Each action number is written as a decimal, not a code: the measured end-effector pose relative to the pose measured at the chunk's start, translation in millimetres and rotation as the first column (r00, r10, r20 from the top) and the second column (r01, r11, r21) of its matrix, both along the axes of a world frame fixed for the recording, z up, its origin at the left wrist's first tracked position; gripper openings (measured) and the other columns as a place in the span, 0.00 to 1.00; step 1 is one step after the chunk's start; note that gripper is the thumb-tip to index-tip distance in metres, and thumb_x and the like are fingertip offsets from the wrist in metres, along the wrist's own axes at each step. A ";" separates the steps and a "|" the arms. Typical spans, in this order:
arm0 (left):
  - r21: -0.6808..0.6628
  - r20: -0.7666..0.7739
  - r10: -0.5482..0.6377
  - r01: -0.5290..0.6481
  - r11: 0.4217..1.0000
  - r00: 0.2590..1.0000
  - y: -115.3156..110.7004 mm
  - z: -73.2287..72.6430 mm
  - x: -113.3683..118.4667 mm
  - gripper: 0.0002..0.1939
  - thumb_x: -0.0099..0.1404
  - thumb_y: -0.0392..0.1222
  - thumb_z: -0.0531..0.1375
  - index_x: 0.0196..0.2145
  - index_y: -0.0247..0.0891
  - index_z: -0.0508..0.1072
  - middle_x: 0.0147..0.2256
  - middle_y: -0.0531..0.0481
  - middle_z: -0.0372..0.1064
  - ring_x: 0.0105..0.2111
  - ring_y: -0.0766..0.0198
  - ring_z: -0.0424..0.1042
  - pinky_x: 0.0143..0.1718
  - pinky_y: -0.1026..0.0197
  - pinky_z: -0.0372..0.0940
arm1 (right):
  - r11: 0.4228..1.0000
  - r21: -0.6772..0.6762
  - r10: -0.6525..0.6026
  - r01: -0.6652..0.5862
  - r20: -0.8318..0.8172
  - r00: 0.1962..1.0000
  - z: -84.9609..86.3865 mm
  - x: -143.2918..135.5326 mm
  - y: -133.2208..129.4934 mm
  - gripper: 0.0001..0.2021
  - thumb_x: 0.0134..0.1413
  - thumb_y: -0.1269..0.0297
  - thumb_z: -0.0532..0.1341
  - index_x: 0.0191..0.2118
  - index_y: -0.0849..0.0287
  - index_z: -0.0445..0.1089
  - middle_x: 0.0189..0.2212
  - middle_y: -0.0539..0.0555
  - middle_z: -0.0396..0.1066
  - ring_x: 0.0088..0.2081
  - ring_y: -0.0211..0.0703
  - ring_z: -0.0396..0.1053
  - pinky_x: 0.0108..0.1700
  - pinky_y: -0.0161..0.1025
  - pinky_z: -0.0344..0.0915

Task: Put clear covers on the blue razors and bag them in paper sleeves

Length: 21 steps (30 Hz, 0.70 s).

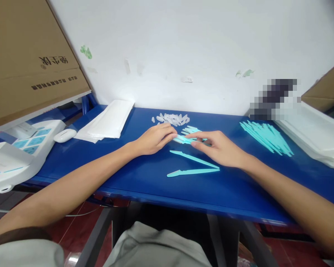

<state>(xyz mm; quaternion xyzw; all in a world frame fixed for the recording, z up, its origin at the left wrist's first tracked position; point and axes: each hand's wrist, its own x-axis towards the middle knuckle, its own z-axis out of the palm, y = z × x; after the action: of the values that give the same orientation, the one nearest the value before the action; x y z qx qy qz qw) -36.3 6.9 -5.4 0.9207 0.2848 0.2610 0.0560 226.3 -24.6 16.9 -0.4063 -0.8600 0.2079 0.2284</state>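
A teal eyebrow razor (187, 141) spans the gap between my two hands, above the blue table. My right hand (222, 148) pinches its handle between thumb and fingers. At its blade end, where a clear whitish cover appears to sit, my left hand (160, 139) has its fingertips closed on the tip. Two more razors, an upper one (193, 158) and a lower one (192, 172), lie in a V nearer me. Behind my hands are a pile of small translucent blade covers (174, 119) and a few razors (192, 129), partly hidden by my right hand.
A large heap of teal razors (267, 138) lies at the right beside a white plastic tray (317, 133). White envelopes (108, 120), a white mouse (65, 135) and a white power strip (48, 141) are on the left. A cardboard box (30, 55) leans there; the wall stands behind.
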 end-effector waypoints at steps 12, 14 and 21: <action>0.135 0.104 0.159 -0.172 0.976 0.982 -14.5 -1.7 14.0 0.26 0.80 0.51 0.35 0.27 0.41 0.58 0.24 0.50 0.63 0.23 0.62 0.60 0.29 0.58 0.56 | 0.982 -0.188 0.003 -0.037 -0.178 0.984 3.3 -3.0 -4.1 0.24 0.61 0.47 0.61 0.55 0.56 0.78 0.26 0.51 0.71 0.25 0.38 0.61 0.26 0.36 0.59; 0.145 0.103 0.156 -0.170 0.975 0.982 -15.1 1.5 15.8 0.26 0.80 0.51 0.36 0.28 0.40 0.59 0.25 0.49 0.64 0.24 0.62 0.61 0.29 0.58 0.56 | 0.992 -0.118 0.015 -0.034 -0.159 0.987 4.1 -3.1 -3.7 0.23 0.62 0.48 0.61 0.55 0.55 0.78 0.29 0.52 0.75 0.26 0.39 0.65 0.27 0.37 0.61; 0.024 -0.037 0.005 -0.004 1.000 0.999 27.1 3.4 -30.2 0.19 0.78 0.50 0.46 0.44 0.38 0.73 0.42 0.44 0.74 0.42 0.57 0.72 0.45 0.57 0.64 | 0.958 0.287 -0.052 0.009 0.143 0.988 -1.9 14.7 13.9 0.20 0.67 0.60 0.54 0.58 0.60 0.75 0.45 0.59 0.79 0.41 0.50 0.75 0.42 0.43 0.68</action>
<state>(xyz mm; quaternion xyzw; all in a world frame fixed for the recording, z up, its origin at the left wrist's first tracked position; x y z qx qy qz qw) -66.5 33.9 -1.9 0.9253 0.2847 0.2474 0.0392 241.0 -10.7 15.1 -0.3967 -0.8892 0.0470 0.2231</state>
